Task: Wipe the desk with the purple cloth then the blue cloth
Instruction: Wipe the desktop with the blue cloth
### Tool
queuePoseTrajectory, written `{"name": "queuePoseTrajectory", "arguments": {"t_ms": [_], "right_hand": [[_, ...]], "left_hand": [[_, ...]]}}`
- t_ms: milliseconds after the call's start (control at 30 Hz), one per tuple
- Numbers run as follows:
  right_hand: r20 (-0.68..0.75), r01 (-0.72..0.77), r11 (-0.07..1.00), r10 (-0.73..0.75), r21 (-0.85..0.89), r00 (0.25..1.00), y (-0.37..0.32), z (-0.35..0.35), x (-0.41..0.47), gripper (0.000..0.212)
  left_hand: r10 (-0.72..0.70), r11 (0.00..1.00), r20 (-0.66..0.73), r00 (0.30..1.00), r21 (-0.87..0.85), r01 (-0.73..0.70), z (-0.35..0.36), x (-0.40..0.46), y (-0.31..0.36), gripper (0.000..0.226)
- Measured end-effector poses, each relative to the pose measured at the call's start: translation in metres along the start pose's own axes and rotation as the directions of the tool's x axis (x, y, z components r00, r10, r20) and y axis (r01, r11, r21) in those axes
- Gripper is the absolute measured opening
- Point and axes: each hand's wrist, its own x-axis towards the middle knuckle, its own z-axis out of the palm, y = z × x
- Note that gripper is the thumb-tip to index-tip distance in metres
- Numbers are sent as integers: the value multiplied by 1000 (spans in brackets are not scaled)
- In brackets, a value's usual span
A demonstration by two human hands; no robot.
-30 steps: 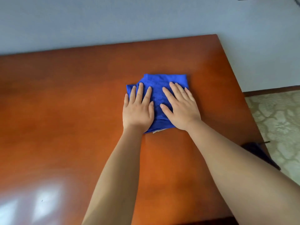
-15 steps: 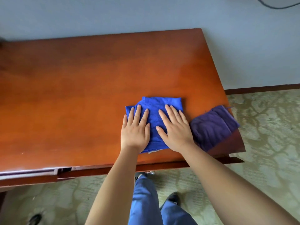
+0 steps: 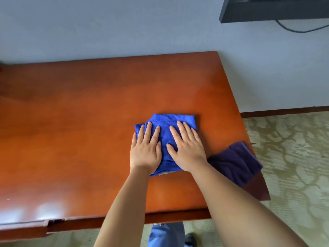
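A folded blue cloth (image 3: 168,122) lies on the reddish-brown wooden desk (image 3: 80,122), right of its middle. My left hand (image 3: 145,148) presses flat on the cloth's left half, fingers straight and spread. Beside it my right hand (image 3: 187,147) presses flat on the right half, fingers straight. The cloth's near part is hidden under both palms. A dark purple cloth (image 3: 235,161) lies crumpled at the desk's near right corner, partly over the edge and untouched; my right forearm covers its near left part.
The desk backs onto a pale wall (image 3: 124,29). A dark shelf or screen (image 3: 274,9) with a cable hangs at the top right. Patterned carpet (image 3: 293,157) lies to the right. A drawer front (image 3: 23,227) shows at the desk's near left edge.
Both hands have stayed flat on the blue cloth and drawn it back from the far part of the desk toward me. The purple cloth and the desk's near edge came into view.
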Motion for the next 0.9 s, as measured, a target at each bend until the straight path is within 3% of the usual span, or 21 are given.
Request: {"name": "queuePoseTrajectory", "arguments": {"t_ms": [400, 533, 900], "right_hand": [[-55, 3, 997, -7, -74, 998, 79, -24, 150, 73], [-66, -15, 995, 8, -94, 998, 110, -35, 207, 77], [-30, -81, 991, 79, -105, 996, 182, -58, 321, 63]], "left_hand": [[45, 999, -44, 998, 12, -45, -5, 171, 31, 71], [60, 998, -52, 997, 11, -59, -5, 240, 45, 56], [112, 993, -93, 989, -24, -115, -4, 377, 81, 55]]}}
